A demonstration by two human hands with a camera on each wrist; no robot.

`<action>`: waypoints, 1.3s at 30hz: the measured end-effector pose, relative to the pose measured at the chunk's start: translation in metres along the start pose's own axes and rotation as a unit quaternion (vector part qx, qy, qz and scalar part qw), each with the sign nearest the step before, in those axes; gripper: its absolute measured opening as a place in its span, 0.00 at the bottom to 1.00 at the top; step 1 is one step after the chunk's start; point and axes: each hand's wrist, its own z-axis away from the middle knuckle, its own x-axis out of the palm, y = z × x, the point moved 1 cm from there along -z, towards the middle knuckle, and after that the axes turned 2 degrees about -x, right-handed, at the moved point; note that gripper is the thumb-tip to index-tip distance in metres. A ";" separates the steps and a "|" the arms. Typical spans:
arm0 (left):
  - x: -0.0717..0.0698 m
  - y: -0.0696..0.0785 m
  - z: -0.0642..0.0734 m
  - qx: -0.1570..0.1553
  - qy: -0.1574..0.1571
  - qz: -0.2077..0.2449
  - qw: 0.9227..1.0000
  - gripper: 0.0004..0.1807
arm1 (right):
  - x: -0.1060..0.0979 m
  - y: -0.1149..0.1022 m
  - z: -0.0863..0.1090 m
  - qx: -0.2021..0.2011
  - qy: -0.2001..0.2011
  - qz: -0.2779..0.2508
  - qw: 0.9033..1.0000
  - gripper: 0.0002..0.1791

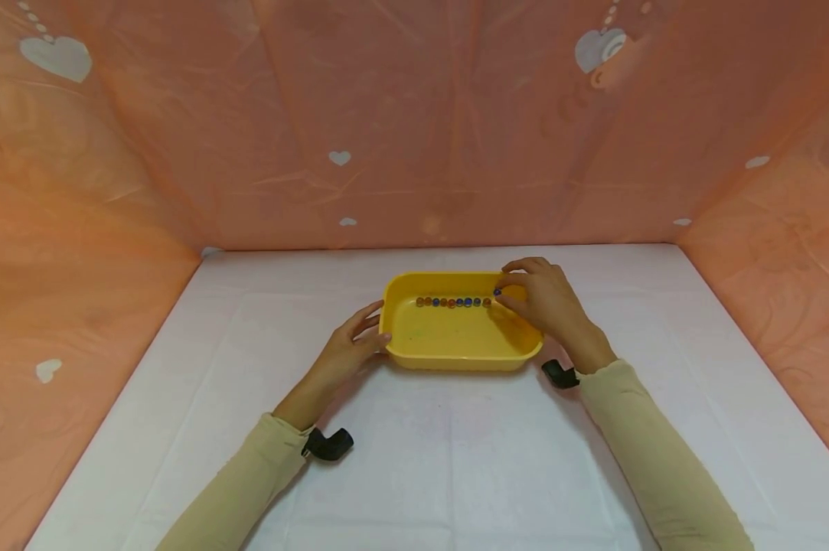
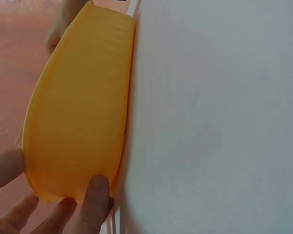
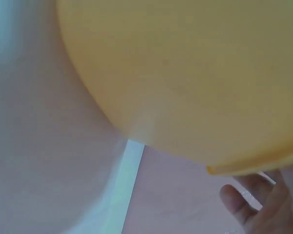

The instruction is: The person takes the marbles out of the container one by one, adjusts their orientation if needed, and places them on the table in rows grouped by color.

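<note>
Head view: one yellow tray sits on the white table; only here do the marbles show, nine in a row inside. Right hand pinches one blue marble over the tray's right part; left hand touches its left end, fingers spread.

Left wrist: fingertips against the outer wall.

Right wrist: fingers past the rim, pinch hidden.

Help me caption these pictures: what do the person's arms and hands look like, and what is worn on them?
The left sleeve and right sleeve are long, plain and beige, ending near the wrists. The left hand and right hand wear no gloves. A small black curved attachment juts out by the left wrist; a similar black piece by the right.
</note>
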 end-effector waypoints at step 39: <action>0.002 -0.001 0.000 0.014 0.007 0.001 1.000 0.34 | 0.010 0.007 0.015 0.027 0.070 -0.169 0.983 0.14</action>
